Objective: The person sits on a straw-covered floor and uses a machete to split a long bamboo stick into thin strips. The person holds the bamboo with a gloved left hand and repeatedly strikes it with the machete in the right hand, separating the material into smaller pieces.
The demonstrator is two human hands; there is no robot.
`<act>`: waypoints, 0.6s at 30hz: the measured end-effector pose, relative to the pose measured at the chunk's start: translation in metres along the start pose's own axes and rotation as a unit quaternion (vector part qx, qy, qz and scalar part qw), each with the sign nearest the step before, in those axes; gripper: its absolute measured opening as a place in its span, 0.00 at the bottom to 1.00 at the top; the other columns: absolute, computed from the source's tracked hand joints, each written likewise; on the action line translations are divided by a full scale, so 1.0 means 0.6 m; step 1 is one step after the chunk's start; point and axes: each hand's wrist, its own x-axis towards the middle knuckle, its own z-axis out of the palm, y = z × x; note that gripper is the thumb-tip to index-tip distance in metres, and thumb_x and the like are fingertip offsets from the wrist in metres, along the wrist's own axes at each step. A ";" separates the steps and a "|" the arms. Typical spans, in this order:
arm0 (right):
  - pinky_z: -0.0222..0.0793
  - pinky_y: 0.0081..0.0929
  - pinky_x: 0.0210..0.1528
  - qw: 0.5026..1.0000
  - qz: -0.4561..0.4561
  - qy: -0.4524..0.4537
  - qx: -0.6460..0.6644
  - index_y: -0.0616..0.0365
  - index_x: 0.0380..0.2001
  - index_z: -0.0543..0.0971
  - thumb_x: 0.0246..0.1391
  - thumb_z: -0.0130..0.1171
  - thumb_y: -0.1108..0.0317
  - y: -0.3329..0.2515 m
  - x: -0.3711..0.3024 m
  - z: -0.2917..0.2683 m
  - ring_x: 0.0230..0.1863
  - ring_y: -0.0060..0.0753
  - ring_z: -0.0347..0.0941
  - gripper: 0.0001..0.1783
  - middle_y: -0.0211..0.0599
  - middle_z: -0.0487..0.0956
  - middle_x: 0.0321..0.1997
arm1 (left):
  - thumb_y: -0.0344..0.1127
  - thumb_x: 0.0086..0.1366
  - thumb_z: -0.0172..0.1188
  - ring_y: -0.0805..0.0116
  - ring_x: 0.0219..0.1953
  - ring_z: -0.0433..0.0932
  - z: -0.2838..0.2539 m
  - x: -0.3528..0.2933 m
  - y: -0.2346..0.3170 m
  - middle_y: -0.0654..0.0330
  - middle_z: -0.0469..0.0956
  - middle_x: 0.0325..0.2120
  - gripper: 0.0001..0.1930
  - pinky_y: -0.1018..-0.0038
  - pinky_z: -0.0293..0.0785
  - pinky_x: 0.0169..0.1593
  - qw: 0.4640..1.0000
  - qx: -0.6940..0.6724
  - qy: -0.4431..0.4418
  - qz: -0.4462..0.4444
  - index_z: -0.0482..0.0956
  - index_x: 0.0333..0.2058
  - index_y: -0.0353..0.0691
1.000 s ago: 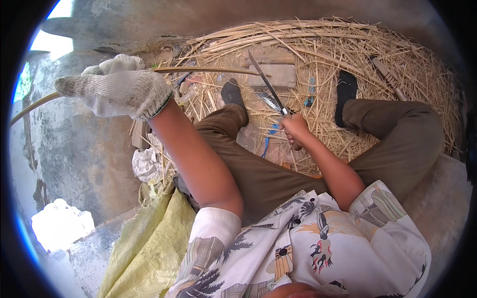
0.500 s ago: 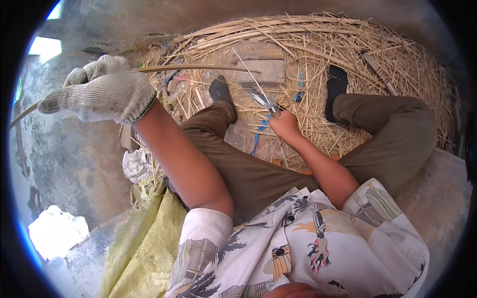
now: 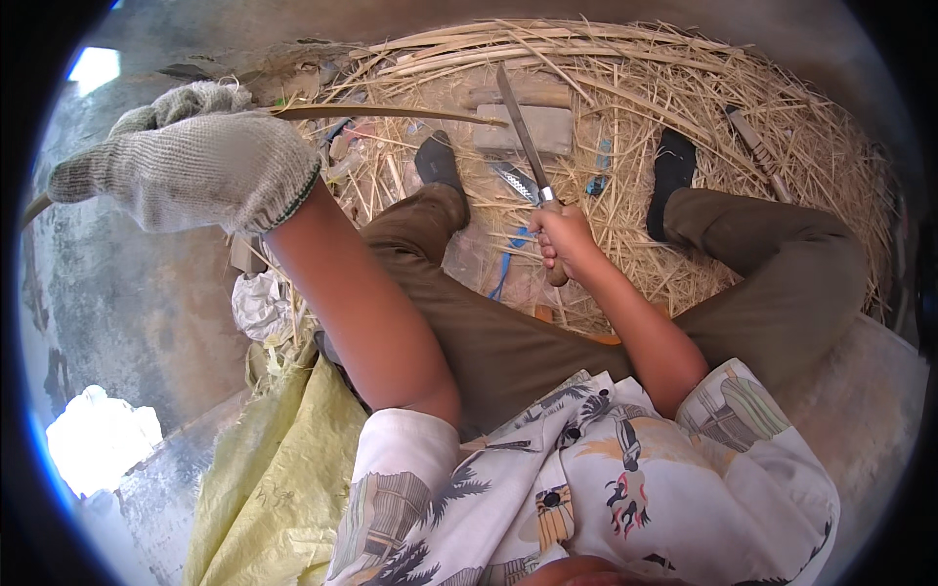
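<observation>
My left hand (image 3: 200,166), in a knitted grey-white glove, is closed around a long thin bamboo strip (image 3: 391,111). One end of the strip pokes out at the far left; the other stretches right, over the floor. Bare, my right hand (image 3: 567,239) grips the wooden handle of a long straight knife (image 3: 520,117), its blade pointing away from me. The strip's tip appears close to the blade; I cannot tell whether they touch. A shiny blade with holes (image 3: 516,183) lies beside the knife, partly hidden.
Shavings and strips (image 3: 625,88) litter the floor between and beyond my feet. Past the knife lies a grey brick (image 3: 547,132); a blue object (image 3: 598,184) is near it. Another wooden-handled tool (image 3: 757,151) rests at right. A yellow-green sack (image 3: 283,469) is at my left, by a wall.
The knife has turned so its blade's broad side shows, and its handle end is now visible below my right hand. My left hand has shifted slightly left with the strip.
</observation>
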 end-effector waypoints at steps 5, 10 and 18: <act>0.60 0.29 0.23 0.928 -0.322 0.108 -0.152 0.62 0.18 0.73 0.47 0.58 0.68 0.022 0.006 0.005 0.18 0.20 0.62 0.10 0.27 0.70 0.15 | 0.78 0.58 0.47 0.61 0.24 0.78 -0.027 0.013 0.020 0.59 0.84 0.31 0.34 0.62 0.71 0.26 0.995 -0.015 -0.073 -0.072 0.85 0.38 0.56; 0.67 0.36 0.29 0.895 -0.312 0.114 -0.297 0.66 0.21 0.77 0.49 0.59 0.62 0.054 0.031 -0.020 0.20 0.37 0.73 0.15 0.44 0.76 0.18 | 0.77 0.57 0.50 0.62 0.22 0.76 -0.049 0.056 0.060 0.60 0.84 0.30 0.32 0.64 0.68 0.23 0.988 0.058 -0.127 -0.063 0.85 0.38 0.57; 0.64 0.35 0.19 0.993 0.011 -0.044 -0.105 0.62 0.19 0.73 0.48 0.58 0.68 0.032 0.064 -0.050 0.14 0.33 0.68 0.10 0.41 0.73 0.15 | 0.74 0.63 0.46 0.67 0.15 0.69 0.068 -0.010 -0.048 0.60 0.78 0.21 0.32 0.69 0.65 0.17 0.897 0.372 0.129 0.200 0.80 0.33 0.49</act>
